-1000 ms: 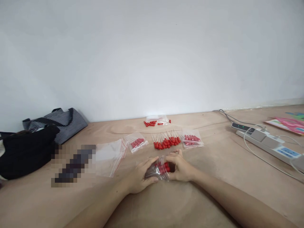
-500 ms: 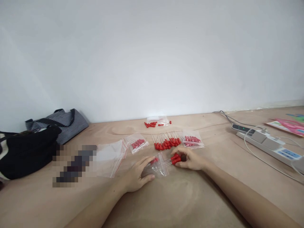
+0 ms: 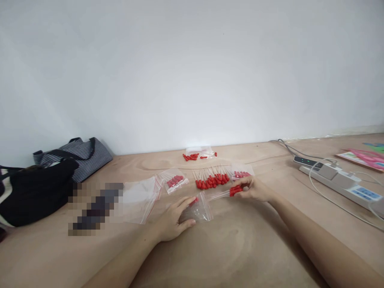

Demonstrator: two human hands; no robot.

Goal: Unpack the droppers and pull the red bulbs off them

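Note:
My left hand [image 3: 175, 220] lies over a small clear zip bag [image 3: 199, 210] on the table, holding it with fingers at the far edge and thumb at the near edge. Red bulbs [image 3: 195, 201] show by its fingertips. Pinched in my right hand [image 3: 250, 189] is a small bunch of droppers [image 3: 235, 191], with red bulbs and thin pale tubes pointing left toward the bag. Behind my hands lies a row of loose droppers [image 3: 211, 181], red ends facing me. Two bags of droppers flank it: a left bag [image 3: 174, 181] and a right bag [image 3: 242, 170], partly hidden by my right hand.
Flat zip bags [image 3: 139, 198] lie to the left, beside a blurred dark patch and a black bag [image 3: 42, 192]. Loose red bulbs [image 3: 190, 157] and another clear bag [image 3: 199, 150] lie near the wall. A power strip [image 3: 342, 184] with cables lies at right.
My right hand has moved right and slightly away from me with the bunch of droppers, drawing their tubes away from the bag. My left hand has stayed on the bag.

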